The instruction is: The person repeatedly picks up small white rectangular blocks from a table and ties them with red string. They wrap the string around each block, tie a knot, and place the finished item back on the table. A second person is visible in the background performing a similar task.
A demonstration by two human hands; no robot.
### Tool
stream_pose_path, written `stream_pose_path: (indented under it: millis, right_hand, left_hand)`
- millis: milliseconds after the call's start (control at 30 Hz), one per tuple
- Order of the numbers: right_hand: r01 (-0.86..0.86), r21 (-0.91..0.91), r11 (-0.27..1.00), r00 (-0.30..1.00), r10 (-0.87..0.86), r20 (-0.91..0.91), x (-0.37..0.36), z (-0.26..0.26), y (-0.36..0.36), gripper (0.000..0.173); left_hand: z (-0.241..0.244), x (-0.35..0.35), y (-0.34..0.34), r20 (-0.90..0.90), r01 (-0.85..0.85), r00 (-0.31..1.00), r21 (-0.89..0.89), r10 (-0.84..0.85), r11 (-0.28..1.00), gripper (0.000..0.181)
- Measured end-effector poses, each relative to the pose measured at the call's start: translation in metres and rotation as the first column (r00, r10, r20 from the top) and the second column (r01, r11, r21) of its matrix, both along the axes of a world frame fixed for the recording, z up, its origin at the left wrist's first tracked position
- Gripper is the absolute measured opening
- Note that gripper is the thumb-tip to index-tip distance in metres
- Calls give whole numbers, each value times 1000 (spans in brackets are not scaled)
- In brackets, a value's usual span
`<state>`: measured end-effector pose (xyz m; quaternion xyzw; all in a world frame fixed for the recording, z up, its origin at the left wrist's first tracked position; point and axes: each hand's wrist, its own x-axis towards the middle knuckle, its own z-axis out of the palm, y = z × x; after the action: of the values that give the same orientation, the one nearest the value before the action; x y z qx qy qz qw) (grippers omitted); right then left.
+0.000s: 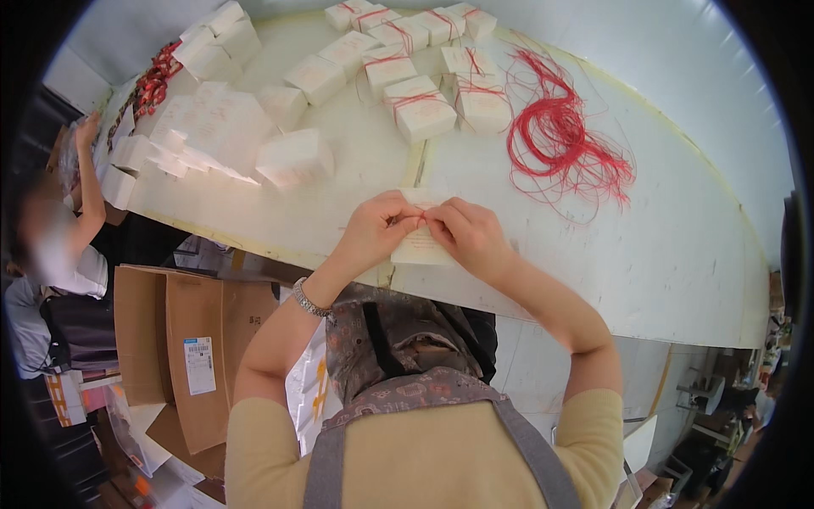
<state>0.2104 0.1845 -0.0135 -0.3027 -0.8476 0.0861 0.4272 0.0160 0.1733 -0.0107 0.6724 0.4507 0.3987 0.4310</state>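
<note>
A small white box [420,252] with printed writing lies close to the near edge of the white table [636,267]. Over its top, my left hand [385,223] pinches a thin red string [422,217] between thumb and forefinger. My right hand [464,232] grips the same string from the other side, its fingertips nearly touching the left ones. Both hands partly hide the box and the string on it. Several white boxes tied with red string [420,109] stand farther back. To the right of them lies a loose coil of red string [550,137].
White boxes without visible string [296,156] stand at the left, many packed together. Red items [156,79] lie at the far left. A co-worker [63,242] is beside the table's left end. An open cardboard box [191,305] stands below the near edge.
</note>
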Motion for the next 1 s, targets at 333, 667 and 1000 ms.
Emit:
stream_pose_path:
  millis: [333,667,1000]
  right_hand:
    - [217,26,976,970,-219,107,7,14,-12,14]
    - [113,230,967,821,-221,526,19,36,-19,16]
    - [33,-324,946,939,82,335,39,27,-26,108]
  left_hand:
    - [6,7,-13,-189,-244,931,316,313,917,6]
    - [59,-3,1,-903,368,424,243,70,898,9]
    - [15,-25,-27,-109,158,979,-129,-172,979,85]
